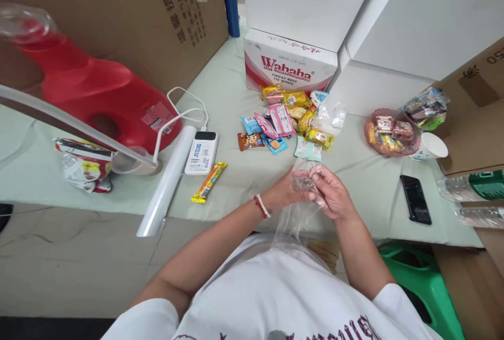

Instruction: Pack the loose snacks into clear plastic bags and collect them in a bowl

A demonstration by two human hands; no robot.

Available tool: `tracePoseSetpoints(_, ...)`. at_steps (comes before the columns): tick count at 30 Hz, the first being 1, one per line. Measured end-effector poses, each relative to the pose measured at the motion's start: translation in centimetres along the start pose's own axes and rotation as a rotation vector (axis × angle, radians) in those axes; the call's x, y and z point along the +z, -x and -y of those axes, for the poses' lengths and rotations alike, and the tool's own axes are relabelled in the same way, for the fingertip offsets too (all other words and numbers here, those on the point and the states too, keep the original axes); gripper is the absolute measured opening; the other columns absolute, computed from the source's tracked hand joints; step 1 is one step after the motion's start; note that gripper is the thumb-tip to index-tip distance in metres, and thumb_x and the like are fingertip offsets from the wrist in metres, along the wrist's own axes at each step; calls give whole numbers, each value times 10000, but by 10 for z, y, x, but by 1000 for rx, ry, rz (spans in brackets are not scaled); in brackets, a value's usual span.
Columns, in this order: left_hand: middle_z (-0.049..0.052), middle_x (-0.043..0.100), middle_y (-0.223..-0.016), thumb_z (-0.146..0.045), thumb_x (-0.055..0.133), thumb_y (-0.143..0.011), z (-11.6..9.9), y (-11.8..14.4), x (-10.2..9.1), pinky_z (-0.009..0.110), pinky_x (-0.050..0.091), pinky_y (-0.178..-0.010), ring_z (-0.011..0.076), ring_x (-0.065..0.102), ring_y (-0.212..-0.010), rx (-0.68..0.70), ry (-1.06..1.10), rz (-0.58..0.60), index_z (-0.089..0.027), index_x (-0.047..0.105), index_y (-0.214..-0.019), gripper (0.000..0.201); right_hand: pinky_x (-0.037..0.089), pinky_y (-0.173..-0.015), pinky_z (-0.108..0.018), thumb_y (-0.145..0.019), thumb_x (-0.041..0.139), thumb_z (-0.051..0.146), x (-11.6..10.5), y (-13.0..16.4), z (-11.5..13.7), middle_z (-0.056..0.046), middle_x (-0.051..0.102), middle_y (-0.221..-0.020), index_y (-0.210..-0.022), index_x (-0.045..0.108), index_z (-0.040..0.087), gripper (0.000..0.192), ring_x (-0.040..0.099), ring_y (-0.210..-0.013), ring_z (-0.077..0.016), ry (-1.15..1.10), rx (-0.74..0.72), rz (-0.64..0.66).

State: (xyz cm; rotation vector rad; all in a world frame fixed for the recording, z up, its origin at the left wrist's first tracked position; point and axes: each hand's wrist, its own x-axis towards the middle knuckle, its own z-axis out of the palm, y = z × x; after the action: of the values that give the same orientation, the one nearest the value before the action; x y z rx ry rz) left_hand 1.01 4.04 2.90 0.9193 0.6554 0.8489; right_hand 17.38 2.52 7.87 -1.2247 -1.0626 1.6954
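Note:
My left hand (284, 191) and my right hand (333, 191) meet near the table's front edge, both pinching the top of a clear plastic bag (291, 219). The bag hangs down toward my white shirt. Just beyond my hands lies a pile of small wrapped snacks (289, 119) in pink, yellow, blue and brown. One long yellow-orange snack bar (209, 182) lies apart to the left of my hands. A red and white bracelet sits on my left wrist.
A white power bank (202, 152) with a cable, a white roll (167, 185) and a red appliance (94, 93) are at left. A Wahaha carton (289, 64), white boxes and cardboard stand behind. At right are a snack basket (391, 135), paper cup (431, 146), black phone (415, 199) and bottles (478, 186).

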Motion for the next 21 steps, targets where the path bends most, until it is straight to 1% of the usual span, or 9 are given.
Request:
tracePoseSetpoints(2, 64, 731, -1015, -454, 944, -604, 6, -1, 1, 259, 492, -617, 151, 653, -742, -78, 23, -63, -189, 661, -1238, 743, 178, -320, -202, -771, 793, 625, -9, 3, -2, -7, 753, -958, -900, 537, 242, 478, 340, -372, -24, 38, -14, -71)
tracePoseSetpoints(4, 12, 694, -807, -441, 918, -624, 8, 4, -11, 238, 434, -565, 101, 570, -604, -117, -38, -192, -149, 721, -1065, 564, 189, -324, -204, -775, 791, 617, -21, 3, -8, -6, 742, -942, -901, 550, 238, 467, 371, -382, -32, 97, -48, -177)
tracePoseSetpoints(6, -4, 659, -721, -459, 889, -638, 6, 11, -29, 253, 466, -607, 107, 581, -603, -110, -77, -300, -136, 732, -924, 458, 206, -332, -210, -765, 790, 620, -35, -1, -15, 1, 726, -894, -891, 554, 235, 469, 382, -386, -41, 147, -79, -278)
tracePoseSetpoints(8, -1, 665, -737, -476, 876, -631, 2, 19, -47, 276, 509, -650, 133, 627, -650, -94, -75, -389, -152, 712, -861, 430, 223, -346, -218, -752, 788, 613, -47, -7, -24, 14, 701, -822, -874, 559, 232, 461, 385, -391, -52, 183, -83, -334)
tracePoseSetpoints(11, -18, 643, -708, -489, 864, -637, -5, 31, -69, 256, 475, -577, 115, 581, -581, -85, -145, -464, -172, 683, -818, 408, 255, -378, -235, -743, 774, 581, -61, -22, -34, 27, 660, -725, -860, 583, 225, 421, 397, -408, -73, 243, -61, -340)
tracePoseSetpoints(16, -59, 456, -575, -596, 726, -782, -6, 36, -92, 246, 322, -460, 85, 370, -459, -73, -294, -527, -193, 592, -712, 431, 251, -433, -256, -725, 734, 562, -79, -50, -38, 25, 650, -680, -879, 616, 208, 404, 369, -428, -84, 349, -19, -285)
tracePoseSetpoints(17, -53, 453, -590, -596, 681, -819, -5, 34, -94, 257, 336, -469, 97, 378, -474, -77, -329, -582, -200, 577, -722, 421, 261, -453, -257, -730, 721, 559, -81, -55, -38, 21, 654, -682, -881, 620, 203, 400, 374, -446, -86, 375, -19, -270)
tracePoseSetpoints(19, -23, 505, -666, -548, 619, -870, -2, 30, -94, 294, 421, -545, 138, 459, -553, -30, -485, -782, -206, 574, -795, 353, 294, -499, -258, -744, 689, 545, -83, -63, -38, 19, 648, -662, -868, 617, 198, 375, 402, -492, -98, 429, -17, -264)
tracePoseSetpoints(21, 51, 613, -860, -478, 604, -891, 1, 27, -88, 371, 511, -732, 205, 579, -751, 138, -754, -1016, -190, 596, -949, 294, 323, -539, -261, -753, 657, 528, -83, -70, -40, 21, 631, -629, -831, 600, 204, 338, 432, -530, -113, 486, 2, -314)
